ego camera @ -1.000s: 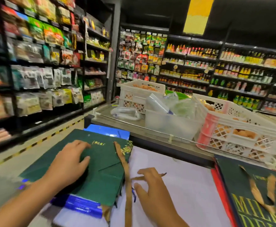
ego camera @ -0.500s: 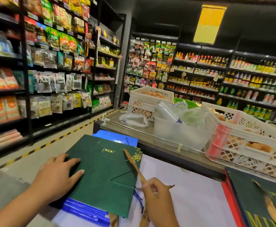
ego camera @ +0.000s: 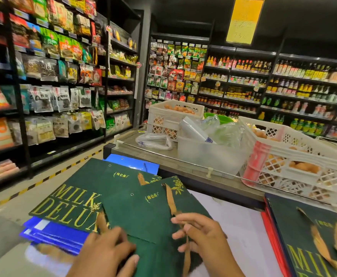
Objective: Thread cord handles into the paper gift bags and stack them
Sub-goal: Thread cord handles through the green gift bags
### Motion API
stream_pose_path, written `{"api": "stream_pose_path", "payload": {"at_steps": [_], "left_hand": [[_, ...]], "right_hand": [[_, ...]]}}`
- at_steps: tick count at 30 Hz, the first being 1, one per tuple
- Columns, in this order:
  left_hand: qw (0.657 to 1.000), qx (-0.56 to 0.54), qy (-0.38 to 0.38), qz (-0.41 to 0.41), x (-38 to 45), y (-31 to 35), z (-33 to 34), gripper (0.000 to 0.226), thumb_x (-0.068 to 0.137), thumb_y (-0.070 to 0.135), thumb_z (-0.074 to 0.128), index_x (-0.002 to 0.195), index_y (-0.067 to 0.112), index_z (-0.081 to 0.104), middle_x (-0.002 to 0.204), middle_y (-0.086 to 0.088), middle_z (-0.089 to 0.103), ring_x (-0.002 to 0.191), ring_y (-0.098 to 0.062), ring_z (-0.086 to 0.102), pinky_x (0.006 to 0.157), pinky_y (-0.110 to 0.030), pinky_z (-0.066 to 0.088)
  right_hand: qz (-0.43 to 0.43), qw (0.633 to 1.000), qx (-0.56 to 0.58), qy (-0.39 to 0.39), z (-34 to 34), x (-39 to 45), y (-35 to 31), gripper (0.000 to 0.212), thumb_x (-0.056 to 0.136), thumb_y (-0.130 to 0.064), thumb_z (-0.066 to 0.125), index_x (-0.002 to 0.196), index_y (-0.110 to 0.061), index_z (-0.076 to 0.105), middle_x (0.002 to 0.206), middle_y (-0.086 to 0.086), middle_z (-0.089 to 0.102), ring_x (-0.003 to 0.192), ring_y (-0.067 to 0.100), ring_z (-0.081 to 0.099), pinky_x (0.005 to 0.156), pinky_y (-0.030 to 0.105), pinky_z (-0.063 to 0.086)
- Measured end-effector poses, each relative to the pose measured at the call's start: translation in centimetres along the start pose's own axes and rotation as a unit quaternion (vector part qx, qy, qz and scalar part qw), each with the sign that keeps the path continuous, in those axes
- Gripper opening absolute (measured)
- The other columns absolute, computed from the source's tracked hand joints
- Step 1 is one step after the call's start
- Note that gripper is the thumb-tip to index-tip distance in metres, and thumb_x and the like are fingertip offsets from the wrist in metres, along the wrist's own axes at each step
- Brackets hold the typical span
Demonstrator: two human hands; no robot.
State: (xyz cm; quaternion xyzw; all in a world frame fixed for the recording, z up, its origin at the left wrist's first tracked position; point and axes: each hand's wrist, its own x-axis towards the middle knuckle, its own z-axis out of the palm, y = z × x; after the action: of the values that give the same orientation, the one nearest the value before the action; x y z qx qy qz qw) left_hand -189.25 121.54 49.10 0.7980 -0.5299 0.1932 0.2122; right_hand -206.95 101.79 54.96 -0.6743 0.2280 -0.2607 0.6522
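A flat green gift bag (ego camera: 143, 212) lies at the near edge of the white tabletop (ego camera: 241, 226), overlapping a second green bag (ego camera: 77, 196) printed with gold "MILK DELUXE" lettering, which sits on a stack of blue bags (ego camera: 53, 232). The left hand (ego camera: 107, 254) rests on the lower part of the top bag with its fingers fairly straight, pressing the paper flat; motion blur hides whether the thumb curls under the edge. The right hand (ego camera: 203, 238) sits just to the right of it, its fingers curled inward around a tan cord handle (ego camera: 171, 202) that runs up the face of the bag toward a hole near its top edge and trails down below the hand. Another tan cord end (ego camera: 141, 178) shows at the upper edge of the lettered bag. To the far right, a further green bag (ego camera: 295, 226) with tan cords lies on top of red bags (ego camera: 269, 226). Beyond the tabletop, a metal counter (ego camera: 183, 166) carries two white lattice crates (ego camera: 295, 154) of eggs and a clear plastic tub (ego camera: 209, 154) holding rolled plastic bags. Shelves (ego camera: 63, 76) of packaged snacks and bottled sauces line the aisle.
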Motion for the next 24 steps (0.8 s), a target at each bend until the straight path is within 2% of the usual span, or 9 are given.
{"api": "stream_pose_path", "payload": {"at_steps": [2, 4, 7, 10, 11, 14, 17, 22, 24], "left_hand": [[0.999, -0.012, -0.006, 0.048, 0.1, 1.8, 0.1, 0.022, 0.079, 0.067, 0.054, 0.078, 0.05, 0.069, 0.072, 0.025, 0.052, 0.074, -0.001, 0.048, 0.078, -0.026, 0.037], [0.997, -0.042, 0.0, 0.063, 0.8, 3.0, -0.2, 0.016, 0.081, 0.058, 0.058, 0.076, 0.046, 0.066, 0.069, 0.024, 0.052, 0.071, 0.006, 0.047, 0.076, -0.021, 0.029], [0.983, -0.182, -0.019, 0.017, 2.1, 4.9, -0.6, 0.01, 0.08, 0.049, 0.061, 0.085, 0.041, 0.063, 0.078, 0.023, 0.056, 0.076, 0.008, 0.05, 0.075, -0.017, 0.035], [0.957, -0.275, -0.086, -0.042, 3.2, 8.5, -0.2, 0.031, 0.082, 0.06, 0.054, 0.108, 0.045, 0.064, 0.096, 0.03, 0.062, 0.095, 0.009, 0.054, 0.084, -0.01, 0.04], [0.947, -0.301, -0.101, -0.054, 3.6, 9.7, 0.1, 0.035, 0.083, 0.059, 0.055, 0.113, 0.045, 0.063, 0.099, 0.03, 0.065, 0.096, 0.008, 0.056, 0.085, -0.012, 0.044], [0.894, -0.407, -0.125, -0.138, 4.9, 12.9, 0.4, 0.022, 0.087, 0.038, 0.069, 0.107, 0.042, 0.06, 0.085, 0.018, 0.073, 0.073, 0.0, 0.063, 0.077, -0.024, 0.053], [0.843, -0.477, -0.123, -0.216, 5.3, 14.1, 0.9, 0.032, 0.087, 0.02, 0.074, 0.097, 0.041, 0.052, 0.073, 0.005, 0.072, 0.063, -0.002, 0.06, 0.072, -0.023, 0.053], [0.84, -0.479, -0.11, -0.23, 5.2, 14.0, 1.3, 0.043, 0.085, 0.026, 0.077, 0.108, 0.04, 0.043, 0.08, 0.004, 0.072, 0.07, -0.008, 0.064, 0.072, -0.026, 0.051], [0.816, -0.518, -0.104, -0.236, 5.1, 13.7, 1.3, 0.04, 0.088, 0.017, 0.077, 0.11, 0.036, 0.049, 0.066, -0.004, 0.065, 0.06, -0.012, 0.058, 0.064, -0.026, 0.047]], "right_hand": [[0.032, 0.997, 0.069, 0.01, -0.7, 0.4, 0.8, 0.045, 0.1, 0.016, 0.044, 0.104, -0.009, 0.081, 0.118, 0.008, 0.076, 0.098, 0.038, 0.075, 0.074, 0.046, 0.062], [0.054, 0.99, 0.132, 0.023, -1.4, 0.5, 1.4, 0.052, 0.095, 0.024, 0.039, 0.108, -0.006, 0.08, 0.122, 0.006, 0.075, 0.105, 0.04, 0.074, 0.083, 0.049, 0.062], [0.053, 0.983, 0.174, 0.022, -2.0, 0.5, 2.0, 0.059, 0.088, 0.032, 0.038, 0.114, -0.004, 0.077, 0.126, 0.008, 0.074, 0.108, 0.041, 0.073, 0.086, 0.047, 0.063], [0.03, 0.99, 0.139, -0.004, -1.6, 0.1, 1.9, 0.049, 0.088, 0.026, 0.055, 0.117, -0.007, 0.076, 0.123, 0.005, 0.075, 0.106, 0.039, 0.074, 0.089, 0.046, 0.062], [0.022, 0.994, 0.109, -0.011, -1.5, -0.1, 1.8, 0.046, 0.088, 0.023, 0.059, 0.117, -0.008, 0.076, 0.12, 0.003, 0.076, 0.105, 0.036, 0.075, 0.088, 0.045, 0.063], [0.009, 0.999, 0.044, 0.005, -1.7, -0.4, 1.7, 0.047, 0.088, 0.021, 0.058, 0.115, -0.012, 0.077, 0.113, 0.0, 0.079, 0.106, 0.025, 0.075, 0.085, 0.038, 0.063], [-0.006, 0.998, 0.059, 0.016, -2.3, -0.3, 1.8, 0.039, 0.088, 0.018, 0.065, 0.113, -0.01, 0.078, 0.116, 0.005, 0.078, 0.11, 0.025, 0.074, 0.092, 0.043, 0.061], [-0.009, 0.997, 0.072, 0.012, -2.1, -0.3, 2.1, 0.037, 0.088, 0.016, 0.064, 0.106, -0.012, 0.08, 0.113, 0.011, 0.077, 0.106, 0.03, 0.074, 0.09, 0.044, 0.061], [-0.013, 0.997, 0.079, 0.015, -2.1, -0.3, 2.1, 0.032, 0.088, 0.011, 0.067, 0.105, -0.012, 0.081, 0.112, 0.011, 0.077, 0.105, 0.032, 0.074, 0.092, 0.046, 0.061]]}}
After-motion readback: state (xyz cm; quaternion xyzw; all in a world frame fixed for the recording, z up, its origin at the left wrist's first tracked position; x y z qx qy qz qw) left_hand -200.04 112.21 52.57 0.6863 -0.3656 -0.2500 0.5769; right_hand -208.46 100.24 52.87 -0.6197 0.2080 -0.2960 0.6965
